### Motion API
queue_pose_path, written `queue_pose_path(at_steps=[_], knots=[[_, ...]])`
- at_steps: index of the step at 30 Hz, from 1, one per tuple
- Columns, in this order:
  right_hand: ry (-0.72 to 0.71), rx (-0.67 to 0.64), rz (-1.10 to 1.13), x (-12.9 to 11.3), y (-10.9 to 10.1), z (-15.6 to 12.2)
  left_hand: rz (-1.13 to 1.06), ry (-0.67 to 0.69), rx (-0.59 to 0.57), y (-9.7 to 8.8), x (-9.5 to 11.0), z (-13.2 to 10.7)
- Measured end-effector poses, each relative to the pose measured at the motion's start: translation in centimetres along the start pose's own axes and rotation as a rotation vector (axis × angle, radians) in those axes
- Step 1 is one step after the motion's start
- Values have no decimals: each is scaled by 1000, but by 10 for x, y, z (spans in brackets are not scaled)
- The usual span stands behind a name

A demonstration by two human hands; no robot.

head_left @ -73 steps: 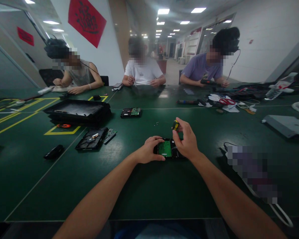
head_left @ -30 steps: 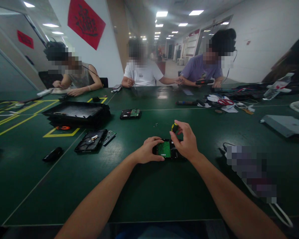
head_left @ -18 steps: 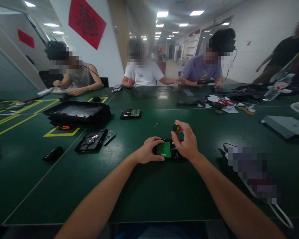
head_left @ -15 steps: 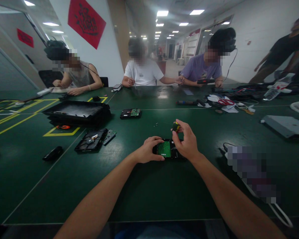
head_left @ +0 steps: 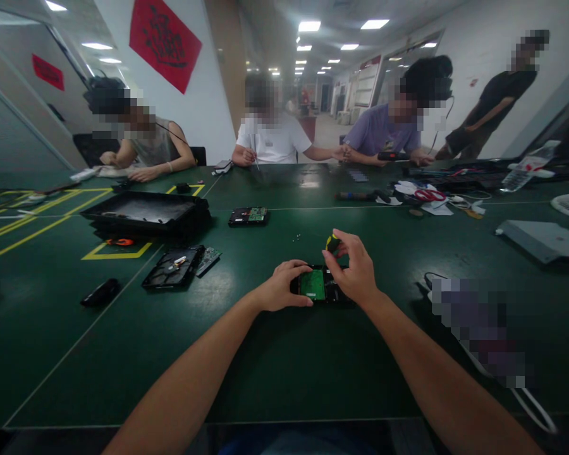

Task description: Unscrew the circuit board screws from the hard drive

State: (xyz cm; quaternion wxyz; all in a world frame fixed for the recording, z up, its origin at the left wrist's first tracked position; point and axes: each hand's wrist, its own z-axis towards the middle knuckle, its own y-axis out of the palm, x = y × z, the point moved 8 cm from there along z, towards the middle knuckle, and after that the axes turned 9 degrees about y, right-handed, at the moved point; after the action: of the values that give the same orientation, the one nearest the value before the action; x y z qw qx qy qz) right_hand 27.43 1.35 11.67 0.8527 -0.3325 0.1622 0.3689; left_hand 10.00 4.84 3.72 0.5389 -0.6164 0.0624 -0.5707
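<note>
A hard drive point(head_left: 313, 284) lies on the green table in front of me, its green circuit board facing up. My left hand point(head_left: 287, 285) grips the drive's left end, thumb on the near side and fingers on the far side. Above its right part, my right hand point(head_left: 355, 262) pinches the black and yellow handle of a screwdriver point(head_left: 332, 242). The screwdriver's shaft and tip are hidden by the hand. Several tiny silvery bits, which look like screws point(head_left: 296, 237), lie just beyond the drive.
Another hard drive point(head_left: 248, 216) sits farther back. To the left are an opened black case point(head_left: 173, 268), a loose circuit board point(head_left: 209, 261) and stacked black trays point(head_left: 146, 212). A grey box point(head_left: 545, 240) stands at right. Several people work across the table point(head_left: 284, 373).
The screwdriver handle has tipped slightly left, and my right fingers have shifted on it. My left hand and the drive stay put. A person in the background has moved left.
</note>
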Motion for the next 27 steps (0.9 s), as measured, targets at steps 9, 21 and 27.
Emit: queue_pose_path(at_steps=[9,21,27], knots=[[-8,-7,-9,0,0,0,-8,-3,2,0,0,-1],[-19,-6,-8,-2,-1,1,-11,-9,-2,-1,1,-1],[-3,-23,11,-1,1,1,-12,-2,10,-1,0,-1]])
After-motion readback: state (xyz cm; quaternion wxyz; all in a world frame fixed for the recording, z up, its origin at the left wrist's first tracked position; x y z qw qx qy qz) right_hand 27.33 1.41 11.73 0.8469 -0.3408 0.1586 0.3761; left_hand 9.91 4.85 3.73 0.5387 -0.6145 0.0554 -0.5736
